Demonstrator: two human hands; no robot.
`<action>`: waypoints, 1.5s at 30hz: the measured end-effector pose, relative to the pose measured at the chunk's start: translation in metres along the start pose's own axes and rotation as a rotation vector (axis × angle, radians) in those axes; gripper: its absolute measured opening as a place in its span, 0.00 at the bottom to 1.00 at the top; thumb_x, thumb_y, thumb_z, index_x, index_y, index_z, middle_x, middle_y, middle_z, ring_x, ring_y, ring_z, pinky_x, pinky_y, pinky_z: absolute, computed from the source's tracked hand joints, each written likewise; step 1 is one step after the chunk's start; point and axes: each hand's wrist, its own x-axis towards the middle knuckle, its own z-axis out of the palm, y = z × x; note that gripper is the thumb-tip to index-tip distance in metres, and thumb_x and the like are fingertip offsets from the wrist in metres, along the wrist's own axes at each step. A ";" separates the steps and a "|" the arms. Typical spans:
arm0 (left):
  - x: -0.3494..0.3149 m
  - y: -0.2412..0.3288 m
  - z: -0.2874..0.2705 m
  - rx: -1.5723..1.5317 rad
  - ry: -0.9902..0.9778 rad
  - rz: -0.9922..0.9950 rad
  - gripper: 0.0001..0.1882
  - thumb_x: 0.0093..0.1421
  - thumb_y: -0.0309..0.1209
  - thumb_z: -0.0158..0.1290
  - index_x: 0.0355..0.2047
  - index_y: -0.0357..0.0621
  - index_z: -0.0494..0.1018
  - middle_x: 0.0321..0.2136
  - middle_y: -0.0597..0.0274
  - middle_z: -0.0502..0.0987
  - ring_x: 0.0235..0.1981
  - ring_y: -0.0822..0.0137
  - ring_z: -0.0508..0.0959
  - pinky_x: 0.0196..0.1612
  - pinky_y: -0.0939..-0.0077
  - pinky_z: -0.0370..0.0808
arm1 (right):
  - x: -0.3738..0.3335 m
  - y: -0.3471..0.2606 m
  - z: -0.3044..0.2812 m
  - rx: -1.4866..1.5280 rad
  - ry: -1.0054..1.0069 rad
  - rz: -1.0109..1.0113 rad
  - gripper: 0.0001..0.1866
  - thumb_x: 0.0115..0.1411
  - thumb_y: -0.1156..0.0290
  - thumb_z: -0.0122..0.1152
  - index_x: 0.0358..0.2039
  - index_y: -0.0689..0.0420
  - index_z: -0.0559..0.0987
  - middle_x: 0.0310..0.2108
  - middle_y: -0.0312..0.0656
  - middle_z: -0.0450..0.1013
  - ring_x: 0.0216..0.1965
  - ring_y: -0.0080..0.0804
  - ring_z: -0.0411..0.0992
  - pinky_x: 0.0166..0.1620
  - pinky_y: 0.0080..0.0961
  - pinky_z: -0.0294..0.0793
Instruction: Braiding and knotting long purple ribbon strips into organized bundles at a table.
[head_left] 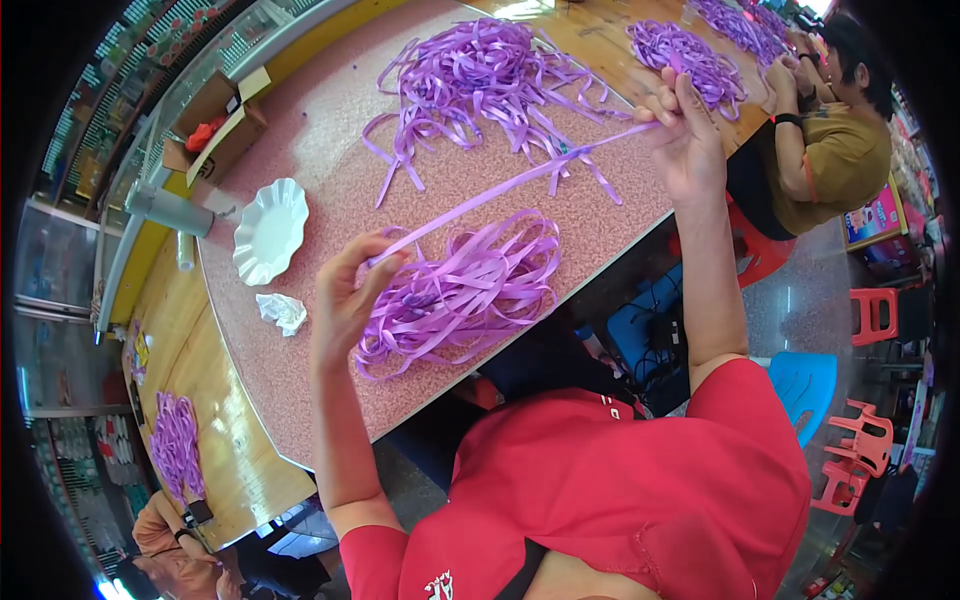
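Both hands are holding one purple ribbon strip (510, 183) taut btwn them. Left hand (345, 290) is pinching the near end w/ thumb and fingers closed on it, low and close to the body, just above the near ribbon pile (470, 285). Right hand (685, 135) is gripping the far end, raised higher and further out, past the table edge (640, 225), fingers curled shut round the strip.

Strip's long axis is running diagonally: from lower left at the left hand up to upper right at the right hand, crossing over the table and the near pile w/o touching the pile, as far as I can tell. Left hand is the nearer one to the near pile, almost touching it; right hand is well apart from it and nearer the far pile (485, 75), which is lying spread out towards the middle of the pink speckled table.

Further out: white scalloped plate (268, 230) is sitting left of the left hand, crumpled white paper (282, 312) just below it. Cardboard box (215, 125) is sitting at the far left edge. Another person (830, 140) is working on more purple ribbon (690, 55) at upper right.
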 end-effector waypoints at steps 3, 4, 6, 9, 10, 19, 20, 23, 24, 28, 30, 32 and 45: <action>-0.028 0.000 -0.027 0.003 0.069 -0.145 0.09 0.66 0.32 0.56 0.37 0.37 0.78 0.32 0.67 0.78 0.33 0.76 0.73 0.40 0.79 0.69 | 0.007 0.004 -0.052 -0.156 0.215 -0.011 0.13 0.67 0.69 0.59 0.47 0.63 0.78 0.29 0.32 0.71 0.27 0.18 0.65 0.38 0.23 0.70; -0.040 -0.001 -0.037 0.027 0.103 -0.242 0.11 0.67 0.34 0.55 0.37 0.37 0.78 0.31 0.67 0.78 0.32 0.76 0.73 0.38 0.80 0.68 | 0.006 0.012 -0.062 -0.160 0.222 -0.017 0.13 0.67 0.69 0.59 0.47 0.63 0.78 0.29 0.32 0.71 0.27 0.18 0.65 0.38 0.23 0.70; -0.064 -0.007 -0.061 0.156 0.037 -0.267 0.15 0.70 0.38 0.51 0.35 0.37 0.77 0.28 0.67 0.77 0.30 0.77 0.72 0.37 0.82 0.68 | 0.004 0.027 -0.080 -0.307 0.274 0.047 0.11 0.67 0.69 0.59 0.45 0.62 0.79 0.29 0.32 0.72 0.26 0.18 0.65 0.35 0.22 0.71; -0.101 -0.026 -0.082 0.064 0.029 -0.321 0.18 0.72 0.40 0.47 0.34 0.38 0.75 0.26 0.67 0.75 0.28 0.77 0.72 0.36 0.83 0.67 | -0.002 0.042 -0.087 -0.357 0.214 0.110 0.09 0.66 0.70 0.60 0.42 0.62 0.81 0.27 0.33 0.73 0.25 0.18 0.66 0.34 0.20 0.71; -0.110 -0.031 -0.086 -0.050 0.090 -0.344 0.17 0.73 0.40 0.47 0.35 0.39 0.74 0.25 0.67 0.74 0.27 0.76 0.71 0.37 0.81 0.69 | -0.006 0.045 -0.083 -0.363 0.206 0.150 0.09 0.66 0.70 0.61 0.42 0.62 0.81 0.27 0.33 0.73 0.25 0.18 0.66 0.34 0.20 0.70; -0.146 -0.046 -0.098 -0.159 0.486 -0.362 0.11 0.72 0.36 0.48 0.37 0.42 0.73 0.27 0.67 0.72 0.28 0.74 0.71 0.43 0.74 0.72 | -0.015 0.044 -0.077 -0.554 0.108 0.151 0.12 0.64 0.69 0.64 0.44 0.63 0.81 0.28 0.34 0.74 0.29 0.18 0.69 0.35 0.16 0.68; -0.146 -0.044 -0.096 -0.159 0.491 -0.363 0.11 0.72 0.36 0.48 0.37 0.42 0.73 0.27 0.67 0.72 0.28 0.74 0.71 0.43 0.74 0.72 | -0.015 0.044 -0.077 -0.580 0.068 0.186 0.13 0.64 0.69 0.65 0.46 0.62 0.81 0.30 0.34 0.76 0.31 0.20 0.72 0.38 0.18 0.71; -0.139 -0.025 -0.077 -0.043 0.401 -0.358 0.11 0.72 0.35 0.48 0.38 0.41 0.73 0.27 0.67 0.74 0.29 0.74 0.72 0.42 0.76 0.72 | -0.012 0.053 -0.056 -1.221 0.052 -0.092 0.19 0.63 0.69 0.66 0.52 0.62 0.79 0.42 0.40 0.77 0.44 0.29 0.75 0.50 0.24 0.74; -0.131 -0.017 -0.065 -0.035 0.362 -0.337 0.11 0.72 0.35 0.48 0.38 0.40 0.73 0.28 0.67 0.74 0.29 0.75 0.72 0.40 0.77 0.72 | -0.012 0.057 -0.043 -1.211 0.038 -0.083 0.19 0.63 0.69 0.66 0.52 0.62 0.79 0.42 0.40 0.77 0.44 0.29 0.75 0.50 0.24 0.74; -0.085 0.017 -0.018 0.036 0.158 -0.218 0.11 0.72 0.31 0.47 0.39 0.37 0.76 0.28 0.68 0.74 0.30 0.79 0.72 0.33 0.83 0.69 | -0.027 0.061 0.033 -1.390 -0.220 -0.381 0.28 0.59 0.71 0.67 0.60 0.61 0.73 0.59 0.50 0.70 0.60 0.42 0.68 0.62 0.35 0.66; -0.062 0.036 0.009 0.034 0.116 -0.184 0.10 0.71 0.31 0.49 0.38 0.37 0.76 0.26 0.68 0.74 0.29 0.78 0.72 0.33 0.81 0.69 | -0.049 0.079 0.077 -1.135 -0.513 -0.225 0.28 0.59 0.71 0.68 0.60 0.59 0.73 0.57 0.48 0.71 0.59 0.38 0.69 0.61 0.33 0.67; -0.046 0.040 0.025 0.077 0.098 -0.133 0.11 0.70 0.32 0.50 0.38 0.36 0.76 0.24 0.68 0.74 0.28 0.76 0.73 0.31 0.79 0.69 | -0.078 0.096 0.120 -0.889 -0.675 -0.003 0.25 0.60 0.71 0.68 0.57 0.59 0.75 0.51 0.44 0.74 0.54 0.32 0.71 0.57 0.28 0.70; -0.051 0.027 0.024 -0.164 0.237 -0.178 0.31 0.74 0.53 0.35 0.32 0.37 0.73 0.27 0.63 0.74 0.29 0.71 0.73 0.36 0.76 0.70 | -0.082 0.110 0.134 -0.913 -0.734 -0.063 0.06 0.55 0.80 0.68 0.34 0.62 0.83 0.29 0.40 0.75 0.32 0.30 0.75 0.34 0.26 0.74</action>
